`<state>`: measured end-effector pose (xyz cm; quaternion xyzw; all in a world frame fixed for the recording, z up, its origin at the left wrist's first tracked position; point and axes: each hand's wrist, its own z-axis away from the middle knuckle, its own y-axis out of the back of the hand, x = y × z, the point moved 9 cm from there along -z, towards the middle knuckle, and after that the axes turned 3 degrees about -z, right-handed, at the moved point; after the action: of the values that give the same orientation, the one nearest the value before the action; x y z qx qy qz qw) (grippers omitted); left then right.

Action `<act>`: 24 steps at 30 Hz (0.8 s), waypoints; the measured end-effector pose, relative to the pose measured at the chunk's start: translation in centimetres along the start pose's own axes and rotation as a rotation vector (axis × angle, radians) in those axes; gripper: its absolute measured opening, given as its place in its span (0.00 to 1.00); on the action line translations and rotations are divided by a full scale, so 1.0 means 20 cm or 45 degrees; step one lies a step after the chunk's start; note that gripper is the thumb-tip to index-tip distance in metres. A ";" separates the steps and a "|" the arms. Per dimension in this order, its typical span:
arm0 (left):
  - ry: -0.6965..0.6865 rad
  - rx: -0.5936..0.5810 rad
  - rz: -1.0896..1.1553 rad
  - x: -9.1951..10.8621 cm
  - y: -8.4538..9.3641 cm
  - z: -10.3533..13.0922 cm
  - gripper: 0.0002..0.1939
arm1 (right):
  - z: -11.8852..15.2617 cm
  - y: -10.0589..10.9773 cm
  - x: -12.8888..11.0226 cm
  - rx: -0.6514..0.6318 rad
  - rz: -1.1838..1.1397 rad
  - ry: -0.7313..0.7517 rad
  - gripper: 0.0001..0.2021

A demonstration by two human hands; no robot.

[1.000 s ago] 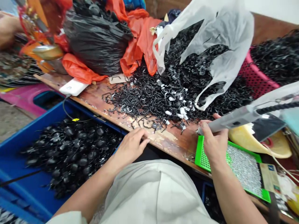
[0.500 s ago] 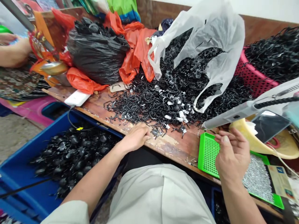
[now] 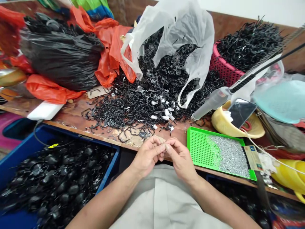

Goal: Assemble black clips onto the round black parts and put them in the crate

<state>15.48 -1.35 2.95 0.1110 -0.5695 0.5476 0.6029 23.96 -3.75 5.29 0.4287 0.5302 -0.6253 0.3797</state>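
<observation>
My left hand (image 3: 149,155) and my right hand (image 3: 179,156) meet at the table's front edge, thumbs and forefingers pinched together at the tips. Whatever lies between the fingertips is too small to make out. Just beyond them spreads a heap of thin black plastic pieces (image 3: 119,108), with several white-tagged parts (image 3: 166,113) among them. One dark part with a clear piece (image 3: 144,135) lies close to my left fingers. To the right of my right hand sits a green perforated tray (image 3: 202,149), its right side covered with small silvery metal pieces (image 3: 230,156).
A blue crate (image 3: 114,162) of black parts stands below at left. White (image 3: 200,28) and black (image 3: 66,57) plastic bags and a pink basket (image 3: 224,68) line the back. A grey screwdriver-like tool (image 3: 209,103) hangs near a yellow bowl (image 3: 252,128) holding a phone (image 3: 241,111).
My right hand has left the green tray and come over to my left hand, fingertips together. My left hand has lifted from the table edge. The view has turned to the right.
</observation>
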 end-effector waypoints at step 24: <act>-0.535 0.459 -2.534 0.42 0.15 -0.23 0.11 | 0.00 0.24 -0.06 0.139 0.249 0.096 0.08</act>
<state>13.60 7.82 6.80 0.7140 -0.2234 -0.1522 0.6458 28.77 -4.37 4.86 0.5216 0.4648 -0.5966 0.3949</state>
